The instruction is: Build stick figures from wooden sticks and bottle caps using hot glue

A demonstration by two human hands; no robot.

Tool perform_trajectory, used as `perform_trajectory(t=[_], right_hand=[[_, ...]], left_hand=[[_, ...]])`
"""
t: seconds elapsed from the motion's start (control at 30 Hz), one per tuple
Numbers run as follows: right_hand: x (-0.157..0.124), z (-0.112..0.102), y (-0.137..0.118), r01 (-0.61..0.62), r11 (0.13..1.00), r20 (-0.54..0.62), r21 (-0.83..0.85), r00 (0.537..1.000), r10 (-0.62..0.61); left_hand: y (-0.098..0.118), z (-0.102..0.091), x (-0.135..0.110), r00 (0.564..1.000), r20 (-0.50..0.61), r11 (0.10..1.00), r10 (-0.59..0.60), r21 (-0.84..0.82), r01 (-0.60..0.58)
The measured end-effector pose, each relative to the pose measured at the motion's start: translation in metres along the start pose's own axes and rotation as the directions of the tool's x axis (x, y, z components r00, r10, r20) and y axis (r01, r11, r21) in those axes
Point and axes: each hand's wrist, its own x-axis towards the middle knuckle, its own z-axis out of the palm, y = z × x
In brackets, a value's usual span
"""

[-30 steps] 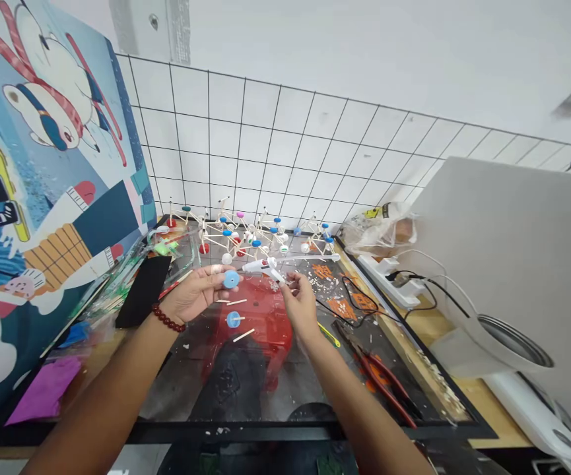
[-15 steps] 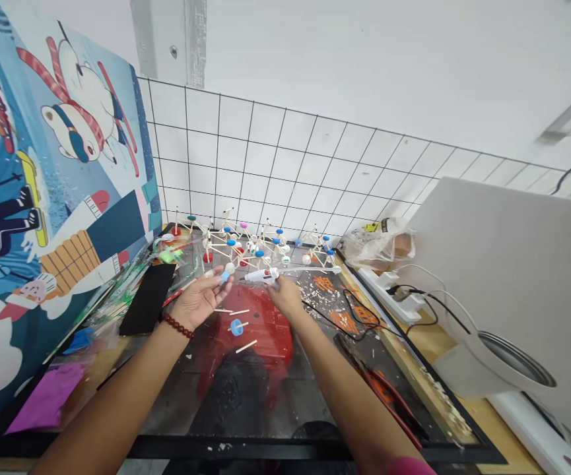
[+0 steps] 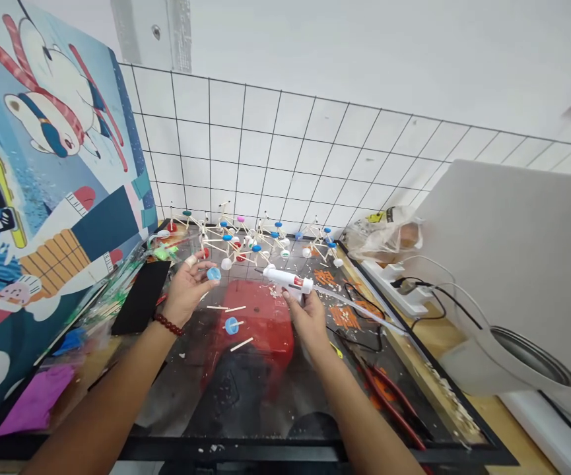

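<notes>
My left hand (image 3: 189, 291) pinches a light blue plastic bottle cap (image 3: 214, 274) at its fingertips, above the glass tabletop (image 3: 176, 402). My right hand (image 3: 307, 323) grips a white hot glue gun (image 3: 285, 280), whose long translucent glue stick (image 3: 359, 310) runs off to the right. Below the hands lie a blue cap on a short stick (image 3: 232, 325) and several loose wooden sticks (image 3: 241, 344). Stick-built models with coloured cap wheels (image 3: 253, 241) stand at the back of the table, beyond both hands.
A black pad (image 3: 141, 297) lies left of my left hand, beside a painted poster board (image 3: 52, 152). To the right are a white power strip (image 3: 397, 293), a plastic bag (image 3: 384, 234) and red-handled pliers (image 3: 389, 402). A red shape (image 3: 260, 323) shows under the glass.
The glue gun has swung round in my right hand, with its stick now pointing right. My left hand has shifted slightly lower left, still holding the cap.
</notes>
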Motion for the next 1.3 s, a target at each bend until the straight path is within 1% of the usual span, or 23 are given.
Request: perform_trajectory(t=[0.07, 0.1, 0.2, 0.33, 0.43, 0.63, 0.77, 0.87, 0.97, 1.1, 1.3], right_hand=[[-0.001, 0.003, 0.002, -0.006, 1.0, 0.013, 0.02, 1.0, 0.005], [-0.001, 0.004, 0.003, -0.005, 1.0, 0.02, 0.023, 1.0, 0.005], [-0.003, 0.01, 0.005, -0.024, 0.999, 0.054, 0.031, 0.998, 0.023], [-0.006, 0.016, 0.006, -0.048, 0.996, 0.075, 0.072, 0.996, 0.043], [-0.007, 0.017, 0.006, -0.045, 0.996, 0.072, 0.076, 0.997, 0.039], [-0.011, 0.018, 0.007, -0.035, 0.999, 0.068, 0.034, 0.997, 0.033], [-0.015, 0.019, 0.006, -0.029, 1.0, 0.101, -0.004, 0.994, 0.029], [-0.017, 0.019, 0.001, -0.001, 1.0, 0.122, -0.007, 0.992, 0.002], [-0.019, 0.019, -0.006, 0.049, 0.998, 0.138, -0.028, 0.989, -0.045], [-0.022, 0.019, -0.012, 0.115, 0.992, 0.164, -0.044, 0.981, -0.106], [-0.022, 0.02, -0.013, 0.163, 0.983, 0.166, -0.084, 0.975, -0.147]], left_hand=[[-0.002, 0.003, -0.002, 0.997, -0.002, 0.989, 0.075, 0.128, -0.074], [-0.003, 0.004, -0.003, 0.996, -0.01, 0.982, 0.093, 0.168, -0.09], [-0.006, 0.006, -0.003, 0.995, -0.022, 0.969, 0.096, 0.231, -0.088], [-0.008, 0.006, -0.003, 0.996, -0.032, 0.963, 0.086, 0.26, -0.075], [-0.009, 0.006, -0.003, 0.997, -0.047, 0.975, 0.062, 0.216, -0.051], [-0.01, 0.005, -0.002, 0.995, -0.074, 0.996, -0.064, 0.05, 0.068], [-0.012, 0.005, -0.002, 0.987, -0.051, 0.988, -0.15, -0.049, 0.148], [-0.012, 0.005, -0.004, 0.978, 0.009, 0.973, -0.209, -0.1, 0.209], [-0.013, 0.006, -0.006, 0.969, 0.049, 0.963, -0.243, -0.106, 0.247], [-0.013, 0.008, -0.008, 0.963, 0.092, 0.96, -0.255, -0.096, 0.263], [-0.014, 0.012, -0.012, 0.947, 0.123, 0.947, -0.296, -0.096, 0.308]])
